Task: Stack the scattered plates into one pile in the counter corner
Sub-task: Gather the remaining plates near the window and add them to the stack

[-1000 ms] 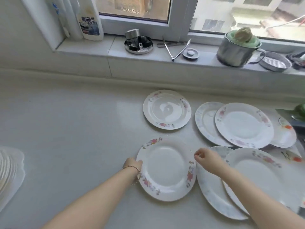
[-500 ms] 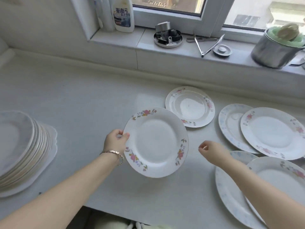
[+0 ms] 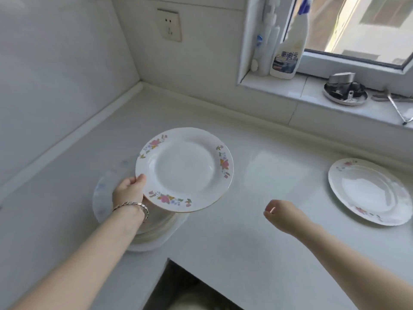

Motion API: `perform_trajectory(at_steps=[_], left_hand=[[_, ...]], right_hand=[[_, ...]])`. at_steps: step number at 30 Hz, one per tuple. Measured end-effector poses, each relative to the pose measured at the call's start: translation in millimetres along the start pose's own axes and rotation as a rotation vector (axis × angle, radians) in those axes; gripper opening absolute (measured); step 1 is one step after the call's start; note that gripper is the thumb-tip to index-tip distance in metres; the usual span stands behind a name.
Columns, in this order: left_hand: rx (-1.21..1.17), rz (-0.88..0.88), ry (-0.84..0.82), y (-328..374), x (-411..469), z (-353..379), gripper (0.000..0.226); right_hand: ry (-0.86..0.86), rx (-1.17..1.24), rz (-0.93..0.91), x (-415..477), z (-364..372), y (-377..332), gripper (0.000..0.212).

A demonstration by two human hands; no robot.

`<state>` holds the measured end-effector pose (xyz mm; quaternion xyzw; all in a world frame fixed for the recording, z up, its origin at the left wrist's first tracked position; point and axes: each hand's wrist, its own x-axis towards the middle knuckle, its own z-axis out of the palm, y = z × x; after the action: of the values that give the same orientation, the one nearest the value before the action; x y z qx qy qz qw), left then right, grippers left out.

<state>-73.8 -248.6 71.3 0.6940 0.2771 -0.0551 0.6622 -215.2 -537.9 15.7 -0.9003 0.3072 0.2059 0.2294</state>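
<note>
My left hand [image 3: 129, 190] grips the near-left rim of a white plate with pink flowers [image 3: 184, 170] and holds it in the air, slightly tilted. Under it and partly hidden stands a pile of white plates [image 3: 154, 229] on the white counter [image 3: 257, 238], near the left wall. My right hand [image 3: 281, 214] hovers over the counter to the right of the pile, fingers loosely curled, holding nothing. Another flowered plate [image 3: 368, 191] lies flat at the right edge of the view.
The counter corner [image 3: 143, 86] is at the back left, below a wall socket [image 3: 168, 24]. On the window sill [image 3: 290, 90] stand a cleaner bottle [image 3: 288, 54], a round metal dish [image 3: 345, 91] and tongs [image 3: 400, 108]. A dark gap [image 3: 183, 285] opens below the counter's front edge.
My left hand lifted the flowered plate off the counter and carried it left, over the pile. My right hand let go of it. The view swung left towards the corner.
</note>
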Motion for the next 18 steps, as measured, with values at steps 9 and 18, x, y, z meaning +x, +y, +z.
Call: perform_trajectory(at_steps=[9, 18], left_hand=[[0.040, -0.058, 0.068, 0, 69, -78, 0.022], [0.185, -0.093, 0.043, -26, 86, -97, 0.024]], right_hand=[[-0.037, -0.055, -0.041, 15, 33, -90, 0.024], [-0.051, -0.129, -0.035, 25, 33, -106, 0.024]])
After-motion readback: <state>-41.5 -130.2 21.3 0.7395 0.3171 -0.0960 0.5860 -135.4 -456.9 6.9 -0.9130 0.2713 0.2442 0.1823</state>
